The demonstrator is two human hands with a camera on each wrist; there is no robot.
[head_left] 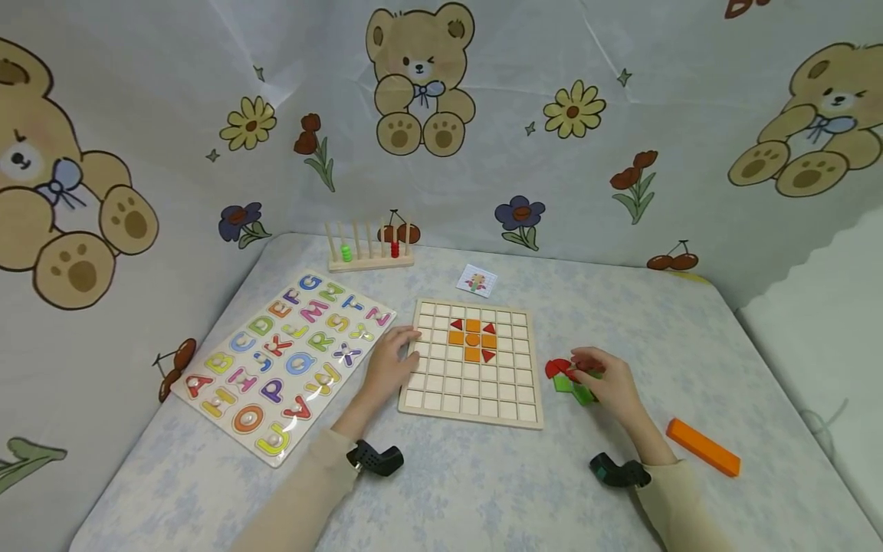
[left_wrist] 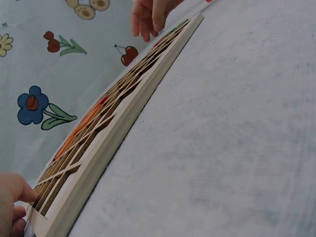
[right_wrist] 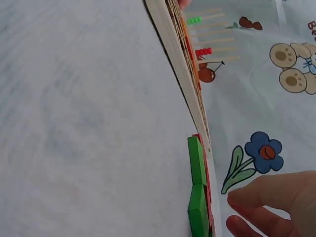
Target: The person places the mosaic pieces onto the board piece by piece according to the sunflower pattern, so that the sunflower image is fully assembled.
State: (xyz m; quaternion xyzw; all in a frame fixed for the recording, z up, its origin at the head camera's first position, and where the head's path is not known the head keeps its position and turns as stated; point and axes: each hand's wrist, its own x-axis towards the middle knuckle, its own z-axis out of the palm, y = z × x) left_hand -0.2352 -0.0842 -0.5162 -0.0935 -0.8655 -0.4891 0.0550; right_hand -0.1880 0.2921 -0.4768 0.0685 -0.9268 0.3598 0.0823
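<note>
A wooden grid board (head_left: 441, 402) lies on the table, with orange squares (head_left: 472, 354), an orange round piece (head_left: 472, 339) and red triangles (head_left: 457, 325) set in its cells. My left hand (head_left: 389, 360) holds the board's left edge, fingertips over the rim; in the left wrist view its fingers (left_wrist: 15, 190) curl at the frame. To the board's right, my right hand (head_left: 607, 379) hovers low over a small pile of red pieces (head_left: 554, 368) and green pieces (head_left: 562, 384). In the right wrist view its thumb and fingers (right_wrist: 266, 192) are slightly apart beside the green pieces (right_wrist: 196, 160), with nothing visible between them.
A letter puzzle board (head_left: 276, 364) lies left of the grid board. Behind stand a wooden peg rack (head_left: 372, 264) with green and red beads, and a small pattern card (head_left: 477, 280). An orange bar (head_left: 704, 447) lies right of my right wrist. A printed cloth hangs behind.
</note>
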